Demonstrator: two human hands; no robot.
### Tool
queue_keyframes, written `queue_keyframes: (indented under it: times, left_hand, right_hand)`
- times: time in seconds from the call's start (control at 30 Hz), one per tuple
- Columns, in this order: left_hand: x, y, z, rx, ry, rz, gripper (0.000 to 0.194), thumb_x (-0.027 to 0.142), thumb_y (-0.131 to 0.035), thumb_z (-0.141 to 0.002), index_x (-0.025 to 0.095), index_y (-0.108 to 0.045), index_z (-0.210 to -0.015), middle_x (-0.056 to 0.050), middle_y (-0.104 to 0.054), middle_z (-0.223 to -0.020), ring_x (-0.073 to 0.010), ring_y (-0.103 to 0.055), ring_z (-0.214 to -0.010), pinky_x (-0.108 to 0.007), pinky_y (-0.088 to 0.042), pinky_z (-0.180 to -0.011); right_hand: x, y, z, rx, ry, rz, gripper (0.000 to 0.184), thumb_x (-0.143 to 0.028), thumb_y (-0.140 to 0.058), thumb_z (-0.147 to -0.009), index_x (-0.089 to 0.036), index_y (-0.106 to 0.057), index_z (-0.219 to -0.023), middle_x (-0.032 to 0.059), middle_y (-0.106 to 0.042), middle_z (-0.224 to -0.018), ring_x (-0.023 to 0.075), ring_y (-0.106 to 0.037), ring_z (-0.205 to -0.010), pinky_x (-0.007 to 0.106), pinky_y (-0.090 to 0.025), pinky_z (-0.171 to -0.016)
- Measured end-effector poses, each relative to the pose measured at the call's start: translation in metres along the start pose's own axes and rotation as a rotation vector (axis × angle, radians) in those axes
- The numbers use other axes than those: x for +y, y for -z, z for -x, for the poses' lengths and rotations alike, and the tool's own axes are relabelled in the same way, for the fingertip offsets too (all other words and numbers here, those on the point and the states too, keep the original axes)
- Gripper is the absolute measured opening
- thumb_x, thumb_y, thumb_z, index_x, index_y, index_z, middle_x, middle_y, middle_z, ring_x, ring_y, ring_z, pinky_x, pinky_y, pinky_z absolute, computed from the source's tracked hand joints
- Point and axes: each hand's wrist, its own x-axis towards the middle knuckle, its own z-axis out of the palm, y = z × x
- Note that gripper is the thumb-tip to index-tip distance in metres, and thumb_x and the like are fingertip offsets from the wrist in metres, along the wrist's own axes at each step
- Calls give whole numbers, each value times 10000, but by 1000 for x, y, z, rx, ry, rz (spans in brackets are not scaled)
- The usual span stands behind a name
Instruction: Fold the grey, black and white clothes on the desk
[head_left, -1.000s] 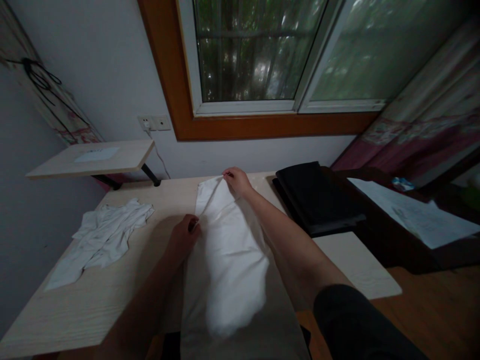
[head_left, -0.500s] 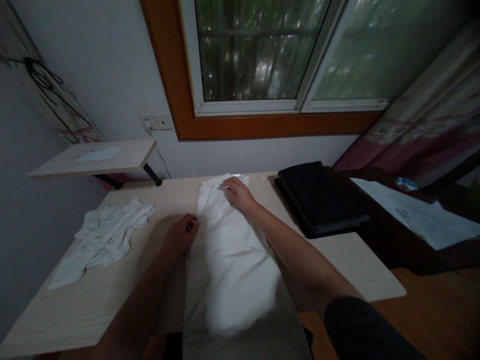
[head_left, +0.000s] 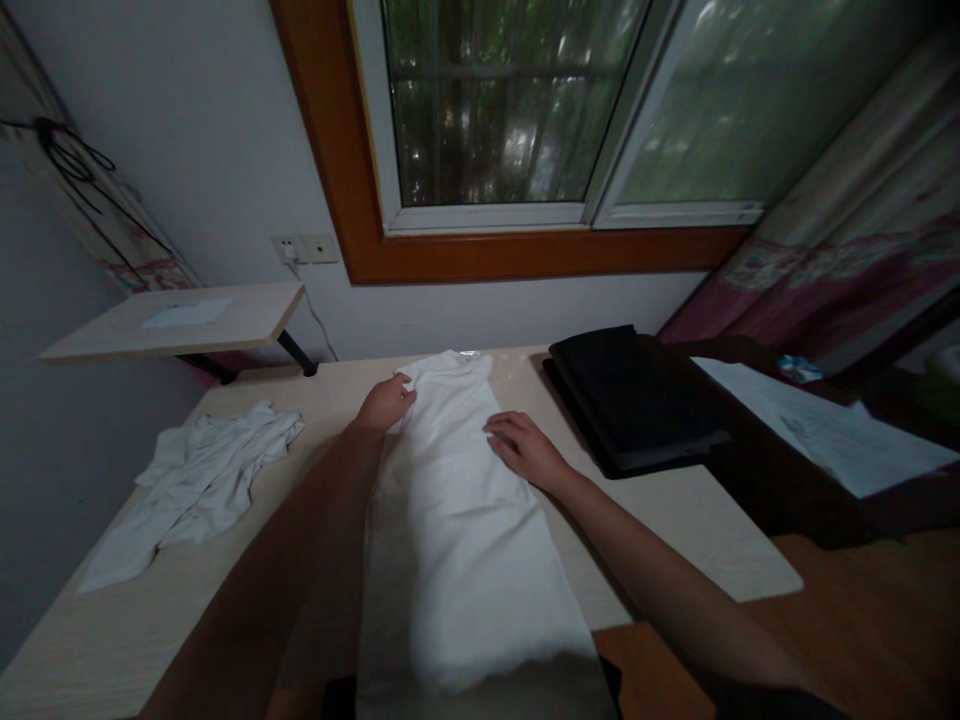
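A long, folded white garment (head_left: 465, 510) runs lengthwise over the light wood table (head_left: 675, 520), its near end hanging past the front edge. At its far left corner, my left hand (head_left: 386, 403) pinches the edge between thumb and fingers. My right hand (head_left: 531, 452) lies on the right edge, partway down, with its fingers stretched out and palm down. Shallow creases cross the cloth between and below the hands. Some clear, shiny material shows at the garment's far end.
To the left lies a crumpled white cloth (head_left: 202, 480), below a small raised shelf (head_left: 172, 325) on black legs. A black folder (head_left: 630, 400) rests on the table's right. Beyond it, a large paper sheet (head_left: 817, 420) lies on a dark surface. A window stands behind.
My left hand has moved away from me along the left edge to the far corner. The right hand has left the far end and come nearer, onto the right edge.
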Motion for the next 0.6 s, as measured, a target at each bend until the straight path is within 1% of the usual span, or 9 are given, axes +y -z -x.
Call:
queue_keyframes:
  times: [0.13, 0.23, 0.33, 0.43, 0.5, 0.6]
  left_hand:
    - [7, -10, -24, 21, 71, 22, 423, 402, -716, -832, 165, -683, -1180, -163, -746, -1160, -258, -700, -1049, -321, -485, -934]
    - [10, -16, -33, 17, 101, 54, 445, 435, -743, -809, 153, -695, -1150, -178, -740, -1182, -253, -701, -1043, -308, -492, -907]
    - [11, -21, -40, 5, 113, 81, 409, 439, -774, -773, 150, -726, -1059, -160, -758, -1118, -249, -700, -1016, -300, -491, -884]
    - [10, -22, -47, 3, 126, 102, 337, 418, -771, -761, 152, -745, -966, -129, -770, -986, -246, -700, -946, -311, -492, -841]
    - [7, -20, -51, 22, 142, 117, 289, 394, -742, -773, 154, -745, -933, -105, -765, -926, -234, -696, -896, -308, -492, -804]
    - [-2, -16, -57, 89, 179, 132, 240, 355, -672, -809, 157, -731, -932, -83, -755, -923, -217, -687, -884, -293, -489, -777]
  right_hand:
    - [-4, 1, 4, -29, 7, 54, 250, -244, -588, -972, -282, -709, -1187, 105, -665, -1210, 282, -590, -1177, 509, -487, -1053]
    - [-4, 1, 2, -25, 9, 73, 262, -231, -589, -965, -285, -708, -1193, 105, -664, -1213, 286, -590, -1175, 515, -494, -1047]
    - [-4, 2, 2, -34, 21, 85, 278, -211, -590, -959, -275, -703, -1205, 108, -659, -1220, 286, -584, -1182, 511, -494, -1048]
    - [-4, 3, 3, -36, 28, 96, 284, -191, -591, -955, -263, -699, -1208, 110, -657, -1215, 281, -581, -1185, 501, -494, -1049]
    - [-5, 4, 3, -32, 38, 105, 280, -184, -592, -956, -254, -696, -1207, 110, -656, -1212, 277, -582, -1182, 492, -498, -1046]
    - [-4, 3, 3, -30, 54, 117, 274, -176, -598, -956, -249, -693, -1203, 105, -656, -1209, 271, -585, -1177, 481, -505, -1043]
